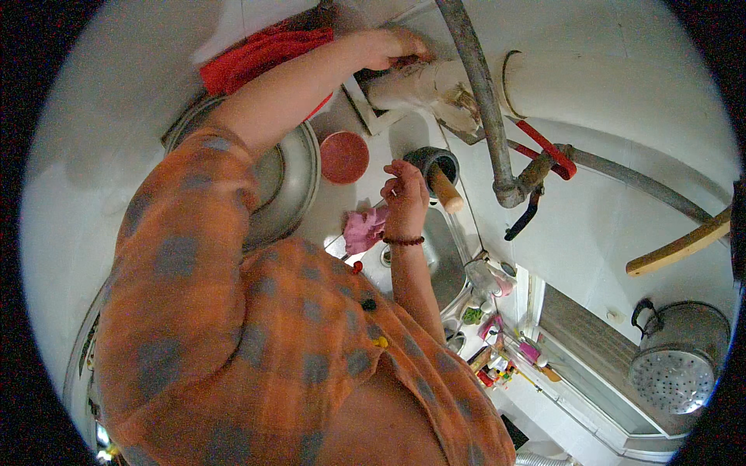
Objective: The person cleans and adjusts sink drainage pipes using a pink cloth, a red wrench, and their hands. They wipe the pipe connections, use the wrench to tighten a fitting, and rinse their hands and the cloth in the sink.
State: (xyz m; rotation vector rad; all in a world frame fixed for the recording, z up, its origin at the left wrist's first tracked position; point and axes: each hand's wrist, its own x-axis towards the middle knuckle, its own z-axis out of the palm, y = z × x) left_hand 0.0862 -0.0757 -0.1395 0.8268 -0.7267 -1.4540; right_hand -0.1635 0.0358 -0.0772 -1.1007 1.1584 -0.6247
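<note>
White pipe [544, 85] runs across the top right, and its lumpy, thin end is just beside the left hand [392, 50]. Closest to us is an orange shirt [287, 342] with gray squares. Its left sleeve ends near the elbow, and the bare arm goes over a big round metal pan [299, 175] and a red cloth [264, 58]. The left hand's fingers bend down by the pipe, and I cannot tell if they hold something. The right hand [406, 194] has its fingers a bit curled and apart, with nothing to be seen in them. Dark red beads [403, 241] go round its wrist. Near this hand are a pink cloth [361, 231] and a dark pot [422, 158] with a wooden stick [445, 189] poking out. A round red bowl [344, 158] sits on the white table [379, 151], between the pan and the dark pot. Past the right wrist is a shiny sink [447, 264]. Farther off, a glass jar [486, 278] stands near the window [594, 377], and a gray pot with holes [672, 378] is at the far right.
</note>
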